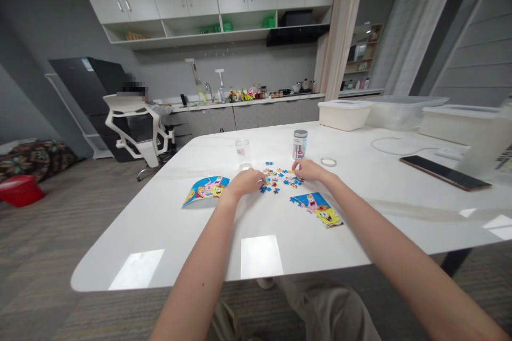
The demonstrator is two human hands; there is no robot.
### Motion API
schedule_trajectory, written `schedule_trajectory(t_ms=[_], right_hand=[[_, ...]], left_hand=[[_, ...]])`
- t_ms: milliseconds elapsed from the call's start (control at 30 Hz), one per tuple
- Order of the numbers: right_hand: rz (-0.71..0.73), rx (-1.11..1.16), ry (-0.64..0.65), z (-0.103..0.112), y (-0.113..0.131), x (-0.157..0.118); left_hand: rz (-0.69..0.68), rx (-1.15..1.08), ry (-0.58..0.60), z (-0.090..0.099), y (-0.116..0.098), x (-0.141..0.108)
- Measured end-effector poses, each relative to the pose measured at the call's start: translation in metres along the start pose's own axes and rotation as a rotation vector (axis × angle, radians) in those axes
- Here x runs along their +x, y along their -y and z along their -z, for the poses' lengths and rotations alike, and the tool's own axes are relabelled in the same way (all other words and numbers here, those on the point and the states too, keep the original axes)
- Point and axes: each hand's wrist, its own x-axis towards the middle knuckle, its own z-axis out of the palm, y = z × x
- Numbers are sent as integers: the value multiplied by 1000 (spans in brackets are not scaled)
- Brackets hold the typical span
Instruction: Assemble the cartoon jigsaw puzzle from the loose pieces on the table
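Note:
Loose jigsaw puzzle pieces lie scattered on the white table between my hands. My left hand is at the left edge of the pile, fingers curled and pressed together; what they hold, if anything, is hidden. At the pile's right side my right hand pinches at a puzzle piece with thumb and forefinger. A joined puzzle section with a yellow and a pink cartoon figure lies nearer me, beside my right forearm. Left of my left hand is a curled picture sheet showing similar figures.
Behind the pile stand a clear jar and a labelled canister with a silver lid. A ring-shaped lid lies to their right. Further right are a phone, a cable and plastic bins. A person sits beyond the white chair.

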Motion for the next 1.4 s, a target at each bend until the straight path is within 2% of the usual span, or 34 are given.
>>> schedule_trajectory(t_ms=[567,967,1233,1400], right_hand=[[56,24,-19,-6,-6,6],[44,83,-51,-11,-10,12],[80,214,-91,-11,-10,13],[156,380,-71,-11,0,14]], left_hand=[[6,13,7,7,-3,-4],[35,41,6,7,-6,-4],[40,52,-2,3,-3,-3],[39,57,-44,2,-10,-2]])
